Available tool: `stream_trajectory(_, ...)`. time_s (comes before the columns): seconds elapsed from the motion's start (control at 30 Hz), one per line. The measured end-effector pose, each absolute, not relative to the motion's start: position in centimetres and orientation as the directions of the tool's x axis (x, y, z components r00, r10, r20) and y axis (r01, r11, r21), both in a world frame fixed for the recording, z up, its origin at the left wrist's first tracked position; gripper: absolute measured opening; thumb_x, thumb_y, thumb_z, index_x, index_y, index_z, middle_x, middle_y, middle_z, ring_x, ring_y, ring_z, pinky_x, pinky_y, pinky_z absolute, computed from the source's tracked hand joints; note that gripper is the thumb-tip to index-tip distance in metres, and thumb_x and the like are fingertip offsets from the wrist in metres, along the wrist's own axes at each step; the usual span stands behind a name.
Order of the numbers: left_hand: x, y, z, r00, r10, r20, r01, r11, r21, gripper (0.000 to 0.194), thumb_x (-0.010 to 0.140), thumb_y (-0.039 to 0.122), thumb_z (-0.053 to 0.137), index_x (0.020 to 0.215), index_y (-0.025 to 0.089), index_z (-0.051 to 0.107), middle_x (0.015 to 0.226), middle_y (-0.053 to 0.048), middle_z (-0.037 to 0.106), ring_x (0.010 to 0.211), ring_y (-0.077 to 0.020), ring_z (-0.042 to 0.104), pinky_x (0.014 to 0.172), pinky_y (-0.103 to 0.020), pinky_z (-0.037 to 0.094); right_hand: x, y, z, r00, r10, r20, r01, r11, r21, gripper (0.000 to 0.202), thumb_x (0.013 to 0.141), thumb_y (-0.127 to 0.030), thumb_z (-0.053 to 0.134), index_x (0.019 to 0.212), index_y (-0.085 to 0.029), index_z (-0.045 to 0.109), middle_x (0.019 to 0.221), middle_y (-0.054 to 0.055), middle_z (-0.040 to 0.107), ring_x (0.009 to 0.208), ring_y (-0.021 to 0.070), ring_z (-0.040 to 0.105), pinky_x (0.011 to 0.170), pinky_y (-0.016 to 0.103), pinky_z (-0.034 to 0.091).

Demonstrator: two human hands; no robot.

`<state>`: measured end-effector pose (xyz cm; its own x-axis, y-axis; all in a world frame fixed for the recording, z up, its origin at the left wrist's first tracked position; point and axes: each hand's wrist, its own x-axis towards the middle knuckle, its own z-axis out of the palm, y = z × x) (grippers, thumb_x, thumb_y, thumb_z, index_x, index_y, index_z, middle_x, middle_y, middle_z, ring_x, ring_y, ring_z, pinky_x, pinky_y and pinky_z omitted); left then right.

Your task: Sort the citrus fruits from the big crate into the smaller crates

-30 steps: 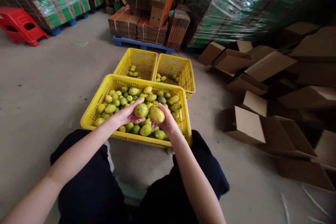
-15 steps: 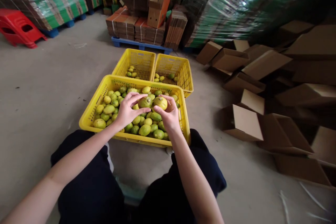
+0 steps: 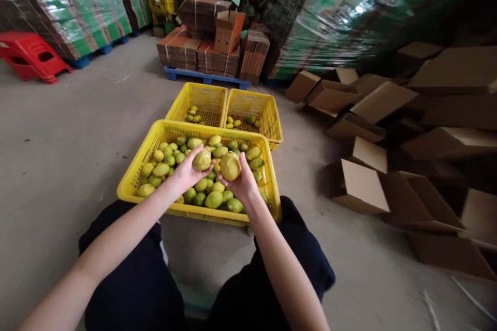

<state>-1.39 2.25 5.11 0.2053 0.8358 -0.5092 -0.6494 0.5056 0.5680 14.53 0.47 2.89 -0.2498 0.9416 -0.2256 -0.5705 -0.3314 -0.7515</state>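
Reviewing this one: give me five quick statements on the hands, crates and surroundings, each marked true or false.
1. The left hand holds a yellow-green fruit. True.
2. The other hand is empty. False: the right hand holds a second fruit.
3. The front crate shows more fruit than the left rear crate and right rear crate together. True.
4. A blue stool is at far left. False: a red stool is there.
5. Open cartons lie right of the front crate. True.
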Motion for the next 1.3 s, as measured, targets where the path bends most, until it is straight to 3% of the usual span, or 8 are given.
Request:
stream_trajectory(0.07,-1.2,2.0,5.4,0.168,0.83,-0.533,-0.597,0.515,0.615,0.017,0.084,0.031,0.07,0.086,0.017,0.062,0.063,0.002,0.062,0.045,-0.0101,0.059,0.04,-0.018,0.047,14.4,0.2,2.9,-0.293,0.932,-0.212,-0.58,-0.349,-0.736,0.058,0.073,-0.077,0.066,0.091,-0.022,0.065,0.064,-0.001,0.069,0.04,0.0135,0.055,0.031,0.023,0.035)
stream_trajectory(0.17,-0.9,1.9,5.5,0.16,0.818,-0.553,-0.594,0.527,0.608,0.02,0.088,0.033,0.063,0.078,0.016,0.061,0.059,0.0,0.06,0.043,-0.011,0.057,0.036,-0.019,0.044,14.1,0.1,2.7,-0.299,0.927,-0.225,-0.607,-0.366,-0.705,0.056,0.076,-0.077,0.062,0.081,-0.022,0.064,0.064,0.001,0.068,0.051,0.0169,0.063,0.042,0.027,0.049)
stream_trajectory(0.3,-0.4,2.2,5.1,0.225,0.838,-0.498,-0.697,0.495,0.519,0.028,0.096,0.037,0.053,0.08,0.016,0.062,0.067,-0.004,0.066,0.062,-0.0156,0.068,0.06,-0.026,0.061,13.9,0.7,1.7,-0.208,0.944,-0.256,-0.641,-0.329,-0.693,0.057,0.077,-0.079,0.061,0.082,-0.022,0.066,0.074,0.004,0.073,0.062,0.0202,0.069,0.055,0.034,0.059)
stream_trajectory(0.43,-0.1,2.6,4.5,0.229,0.835,-0.5,-0.732,0.486,0.477,0.033,0.102,0.04,0.045,0.087,0.017,0.063,0.074,-0.003,0.068,0.071,-0.0154,0.07,0.072,-0.028,0.062,14.3,1.3,0.9,-0.171,0.957,-0.236,-0.642,-0.29,-0.71,0.061,0.074,-0.082,0.061,0.09,-0.024,0.066,0.078,0.004,0.074,0.066,0.0229,0.071,0.06,0.039,0.061)
stream_trajectory(0.67,-0.3,2.4,4.8,0.226,0.785,-0.577,-0.758,0.514,0.401,0.02,0.098,0.032,0.055,0.087,0.016,0.059,0.07,-0.001,0.064,0.059,-0.0107,0.065,0.056,-0.02,0.059,15.0,0.4,2.5,-0.235,0.921,-0.311,-0.68,-0.384,-0.624,0.044,0.082,-0.066,0.066,0.086,-0.022,0.065,0.074,0.002,0.071,0.059,0.0179,0.064,0.048,0.029,0.052)
stream_trajectory(0.9,-0.7,2.4,5.6,0.188,0.793,-0.58,-0.837,0.438,0.327,0.019,0.096,0.032,0.055,0.09,0.015,0.06,0.069,-0.004,0.066,0.063,-0.0149,0.068,0.06,-0.024,0.061,14.8,-0.2,3.4,-0.127,0.933,-0.336,-0.746,-0.314,-0.588,0.017,0.086,-0.039,0.072,0.087,-0.024,0.065,0.076,0.0,0.072,0.069,0.0186,0.069,0.047,0.025,0.051)
stream_trajectory(1.13,-1.1,2.6,4.5,0.144,0.776,-0.614,-0.817,0.443,0.369,0.02,0.093,0.03,0.055,0.079,0.016,0.058,0.065,-0.001,0.064,0.052,-0.0127,0.063,0.038,-0.02,0.039,14.8,0.3,3.5,-0.084,0.9,-0.427,-0.792,-0.32,-0.52,0.035,0.095,-0.054,0.054,0.088,-0.021,0.067,0.074,0.004,0.075,0.061,0.0168,0.068,0.051,0.026,0.056)
stream_trajectory(1.3,-1.2,2.5,4.7,0.17,0.788,-0.592,-0.787,0.47,0.4,0.024,0.096,0.031,0.051,0.08,0.016,0.059,0.065,-0.001,0.066,0.053,-0.0133,0.065,0.041,-0.021,0.042,14.7,0.7,2.8,-0.158,0.891,-0.426,-0.773,-0.38,-0.508,0.032,0.091,-0.051,0.059,0.093,-0.02,0.067,0.085,0.007,0.077,0.063,0.0188,0.07,0.05,0.027,0.056)
